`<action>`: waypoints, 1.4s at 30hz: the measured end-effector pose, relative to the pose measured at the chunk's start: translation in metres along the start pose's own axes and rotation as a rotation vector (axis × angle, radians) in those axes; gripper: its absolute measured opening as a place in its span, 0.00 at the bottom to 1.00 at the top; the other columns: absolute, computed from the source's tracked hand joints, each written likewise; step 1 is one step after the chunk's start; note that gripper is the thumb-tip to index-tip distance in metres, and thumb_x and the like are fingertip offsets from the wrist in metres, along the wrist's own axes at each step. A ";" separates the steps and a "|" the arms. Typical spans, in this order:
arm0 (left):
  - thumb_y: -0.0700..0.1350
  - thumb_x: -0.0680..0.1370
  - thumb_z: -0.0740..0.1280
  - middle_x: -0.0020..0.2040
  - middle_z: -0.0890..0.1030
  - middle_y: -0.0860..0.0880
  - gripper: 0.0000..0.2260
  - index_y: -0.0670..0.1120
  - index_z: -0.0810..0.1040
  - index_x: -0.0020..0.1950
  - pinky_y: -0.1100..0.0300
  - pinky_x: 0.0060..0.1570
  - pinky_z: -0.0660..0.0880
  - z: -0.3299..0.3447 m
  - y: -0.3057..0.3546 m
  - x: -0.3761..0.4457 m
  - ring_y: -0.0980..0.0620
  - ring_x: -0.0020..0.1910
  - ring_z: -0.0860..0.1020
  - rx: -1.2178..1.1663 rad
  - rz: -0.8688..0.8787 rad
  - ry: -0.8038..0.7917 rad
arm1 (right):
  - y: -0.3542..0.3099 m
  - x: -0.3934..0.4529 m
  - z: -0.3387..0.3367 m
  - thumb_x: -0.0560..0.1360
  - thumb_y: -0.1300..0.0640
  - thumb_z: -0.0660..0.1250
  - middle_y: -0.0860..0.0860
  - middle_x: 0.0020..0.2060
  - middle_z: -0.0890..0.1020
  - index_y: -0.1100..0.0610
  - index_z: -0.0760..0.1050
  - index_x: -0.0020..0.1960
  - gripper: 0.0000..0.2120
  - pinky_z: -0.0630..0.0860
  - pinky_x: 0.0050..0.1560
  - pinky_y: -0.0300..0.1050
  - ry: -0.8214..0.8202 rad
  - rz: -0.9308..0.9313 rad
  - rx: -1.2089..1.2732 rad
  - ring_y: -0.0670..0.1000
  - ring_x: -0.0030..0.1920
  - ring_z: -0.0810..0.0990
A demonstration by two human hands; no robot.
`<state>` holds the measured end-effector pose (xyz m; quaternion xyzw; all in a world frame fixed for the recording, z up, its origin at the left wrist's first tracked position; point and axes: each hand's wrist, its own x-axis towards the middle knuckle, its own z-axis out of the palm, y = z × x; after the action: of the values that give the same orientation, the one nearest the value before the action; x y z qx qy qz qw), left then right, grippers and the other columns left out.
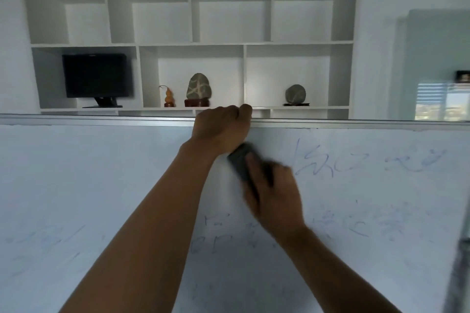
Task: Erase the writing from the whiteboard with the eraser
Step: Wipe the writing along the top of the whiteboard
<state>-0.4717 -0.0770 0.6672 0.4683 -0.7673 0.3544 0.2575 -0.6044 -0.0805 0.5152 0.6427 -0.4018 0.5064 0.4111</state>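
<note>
White shelves (189,43) stand behind the whiteboard (101,185). Left hand (221,126) grips its top frame (356,124); right hand (273,195) presses the dark eraser (240,162) beside faint blue writing (320,160).

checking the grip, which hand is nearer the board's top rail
Left. The left hand grips the top rail itself; the right hand is below it on the board, holding the eraser.
</note>
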 end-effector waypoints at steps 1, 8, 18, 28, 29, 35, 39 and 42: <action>0.38 0.79 0.56 0.60 0.77 0.41 0.16 0.42 0.65 0.67 0.53 0.42 0.69 0.001 -0.001 0.001 0.38 0.55 0.78 0.016 0.014 0.001 | -0.006 -0.012 0.005 0.78 0.47 0.60 0.61 0.47 0.77 0.52 0.65 0.72 0.23 0.76 0.41 0.49 -0.055 -0.138 -0.020 0.58 0.44 0.72; 0.37 0.79 0.55 0.57 0.77 0.40 0.15 0.43 0.66 0.66 0.55 0.42 0.68 -0.001 0.003 0.002 0.38 0.54 0.77 0.005 0.000 0.018 | 0.041 -0.001 -0.013 0.77 0.49 0.63 0.61 0.50 0.74 0.53 0.65 0.71 0.24 0.74 0.43 0.50 0.072 0.031 -0.041 0.60 0.45 0.71; 0.38 0.80 0.54 0.58 0.77 0.39 0.14 0.43 0.68 0.65 0.53 0.45 0.69 0.001 0.000 0.000 0.39 0.54 0.77 -0.016 -0.008 0.031 | 0.016 -0.037 0.010 0.78 0.48 0.62 0.58 0.52 0.71 0.50 0.66 0.72 0.22 0.74 0.44 0.51 -0.098 -0.340 -0.023 0.59 0.44 0.71; 0.42 0.76 0.45 0.31 0.60 0.49 0.13 0.45 0.68 0.50 0.59 0.35 0.58 0.000 0.012 0.002 0.48 0.33 0.64 -0.002 0.012 0.046 | 0.025 -0.010 -0.004 0.80 0.48 0.58 0.63 0.51 0.74 0.56 0.64 0.73 0.24 0.71 0.48 0.49 0.148 0.264 0.070 0.58 0.48 0.70; 0.41 0.77 0.47 0.32 0.60 0.49 0.11 0.44 0.68 0.52 0.57 0.40 0.61 0.000 0.012 0.004 0.46 0.36 0.66 -0.033 0.012 0.059 | 0.017 -0.020 0.000 0.81 0.48 0.57 0.63 0.52 0.74 0.55 0.63 0.73 0.23 0.72 0.48 0.50 0.069 0.112 0.050 0.59 0.49 0.71; 0.49 0.81 0.51 0.39 0.71 0.46 0.13 0.44 0.70 0.46 0.54 0.44 0.65 -0.004 0.018 0.024 0.44 0.43 0.72 -0.233 -0.174 -0.042 | 0.025 -0.044 -0.006 0.82 0.48 0.52 0.63 0.59 0.74 0.52 0.63 0.73 0.21 0.72 0.53 0.53 -0.059 -0.053 0.005 0.61 0.54 0.73; 0.55 0.79 0.46 0.47 0.73 0.43 0.18 0.44 0.68 0.48 0.54 0.46 0.64 -0.012 0.029 0.040 0.44 0.45 0.69 -0.354 -0.194 -0.257 | 0.049 -0.003 -0.018 0.80 0.49 0.55 0.64 0.53 0.75 0.57 0.66 0.71 0.22 0.69 0.51 0.52 0.154 0.282 0.026 0.60 0.51 0.70; 0.57 0.78 0.44 0.56 0.74 0.39 0.20 0.46 0.70 0.49 0.52 0.51 0.66 -0.014 0.037 0.046 0.41 0.51 0.70 -0.413 -0.160 -0.362 | 0.045 0.016 -0.014 0.79 0.47 0.59 0.63 0.51 0.76 0.54 0.66 0.70 0.22 0.71 0.49 0.52 0.151 0.283 0.002 0.59 0.49 0.70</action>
<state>-0.5241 -0.0790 0.6984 0.5204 -0.8175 0.0798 0.2334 -0.6487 -0.0841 0.5390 0.5402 -0.4556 0.6068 0.3640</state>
